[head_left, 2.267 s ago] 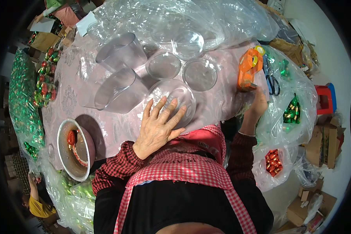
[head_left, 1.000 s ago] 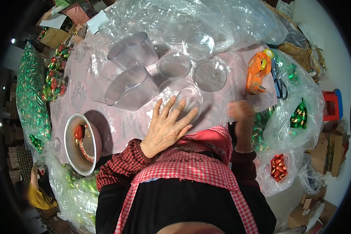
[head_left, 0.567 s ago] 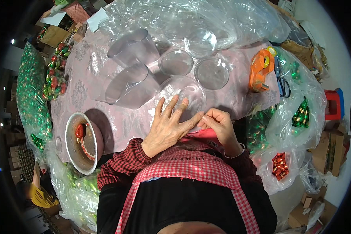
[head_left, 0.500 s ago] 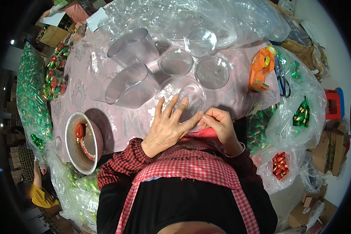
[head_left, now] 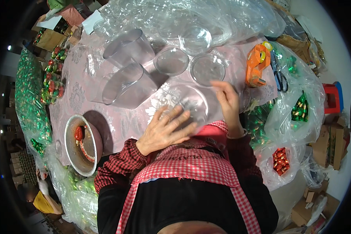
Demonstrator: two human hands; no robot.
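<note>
— Head view, centre: what's going on?

— Pressing the left hand [head_left: 163,130] flat, fingers spread wide, on the near edge of a clear plastic dome [head_left: 191,103] lying on the pink patterned surface [head_left: 82,93]; likely steadying it so it can't slide.

— And the other side?

— Resting the right hand [head_left: 228,101] against the dome's far-right rim, fingers loosely curved, not closing around anything; seemingly bracing the piece from that side.

— Where exactly sitting, that dome?

— Just in front of the red-checked apron [head_left: 191,171], at the near edge of the surface, between both hands.

— Further back?

— Lying on their sides, two clear tubs [head_left: 126,68], probably to stay within reach; beside them, two round clear lids [head_left: 171,61] and another dome [head_left: 195,39] against a heap of clear plastic bags [head_left: 191,15].

— To the right?

— Standing close by, an orange tape dispenser [head_left: 256,64] with scissors [head_left: 279,74] just beside it; bags of green [head_left: 300,111] and red wrapped sweets [head_left: 280,160] hanging off the edge.

— Left?

— Sitting near the edge, a metal bowl [head_left: 80,146] holding something red.
</note>
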